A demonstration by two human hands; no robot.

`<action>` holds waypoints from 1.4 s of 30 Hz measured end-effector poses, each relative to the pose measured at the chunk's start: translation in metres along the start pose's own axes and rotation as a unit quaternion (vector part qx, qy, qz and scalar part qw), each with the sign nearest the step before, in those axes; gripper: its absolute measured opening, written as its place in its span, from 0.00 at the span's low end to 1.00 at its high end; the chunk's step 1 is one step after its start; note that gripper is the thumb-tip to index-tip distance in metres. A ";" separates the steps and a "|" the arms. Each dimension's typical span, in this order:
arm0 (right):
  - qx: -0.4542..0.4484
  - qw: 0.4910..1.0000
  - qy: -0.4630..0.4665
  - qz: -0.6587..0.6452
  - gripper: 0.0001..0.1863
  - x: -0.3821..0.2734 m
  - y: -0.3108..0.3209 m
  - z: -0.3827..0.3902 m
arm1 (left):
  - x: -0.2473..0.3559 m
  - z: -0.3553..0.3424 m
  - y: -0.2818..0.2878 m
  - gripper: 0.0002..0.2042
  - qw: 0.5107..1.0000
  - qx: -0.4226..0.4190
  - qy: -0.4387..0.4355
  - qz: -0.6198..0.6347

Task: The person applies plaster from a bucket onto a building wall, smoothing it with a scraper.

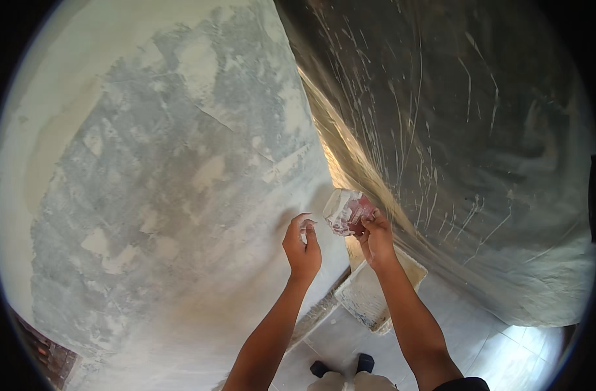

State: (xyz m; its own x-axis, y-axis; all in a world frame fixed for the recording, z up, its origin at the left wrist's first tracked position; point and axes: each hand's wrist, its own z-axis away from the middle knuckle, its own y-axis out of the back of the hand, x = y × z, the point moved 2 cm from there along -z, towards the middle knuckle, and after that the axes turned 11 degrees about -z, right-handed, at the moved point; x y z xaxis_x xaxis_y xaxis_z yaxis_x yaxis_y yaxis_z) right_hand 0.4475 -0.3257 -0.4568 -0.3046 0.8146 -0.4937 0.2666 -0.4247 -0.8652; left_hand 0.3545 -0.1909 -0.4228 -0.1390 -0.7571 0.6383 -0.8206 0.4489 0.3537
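In my right hand (376, 240) is a reddish, rounded piece (360, 214) thickly smeared with white paste. Whether it is a small tub or a spreading tool I cannot tell. My fingers grip its right side, and its white-coated left end points at the wall. Just left of it, my left hand (302, 249) is raised with fingers curled but apart, holding nothing. White smears mark its fingertips. It is close to the wall (181, 163), a grey surface with patchy white filler; whether it touches is unclear.
A white-caked rectangular tray (363, 296) sits below my right forearm. On the right hangs a dark plastic sheet (480, 143) with white drips, its yellowish edge (350, 146) meeting the wall. My feet (364, 362) stand on the grey tiled floor (454, 319). Reddish-brown items (47, 348) show at lower left.
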 end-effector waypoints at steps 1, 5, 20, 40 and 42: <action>-0.007 1.000 0.004 0.005 0.21 -0.002 -0.017 0.002 | 0.004 -0.007 0.011 0.12 1.000 0.010 -0.010 -0.004; -0.050 0.998 0.033 -0.025 0.21 -0.009 -0.082 0.013 | 0.029 -0.034 0.062 0.12 0.995 0.041 -0.081 -0.051; -0.143 0.978 0.149 0.009 0.17 -0.001 -0.285 0.110 | 0.124 -0.095 0.268 0.13 0.943 0.147 -0.263 -0.138; -0.309 0.868 0.368 0.124 0.19 0.086 -0.508 0.213 | 0.192 -0.145 0.588 0.23 0.674 0.315 -0.333 -0.580; -0.322 0.865 0.355 0.148 0.19 0.084 -0.517 0.230 | 0.193 -0.153 0.609 0.26 0.648 0.358 -0.328 -0.587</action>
State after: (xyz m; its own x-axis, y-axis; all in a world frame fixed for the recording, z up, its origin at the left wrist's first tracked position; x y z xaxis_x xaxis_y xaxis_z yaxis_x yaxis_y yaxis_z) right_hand 0.0735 -0.1285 -0.0710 0.4418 0.8421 -0.3093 0.7605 -0.5344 -0.3688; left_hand -0.0873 0.0094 0.0208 0.8011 -0.5211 -0.2945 -0.5881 -0.7767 -0.2254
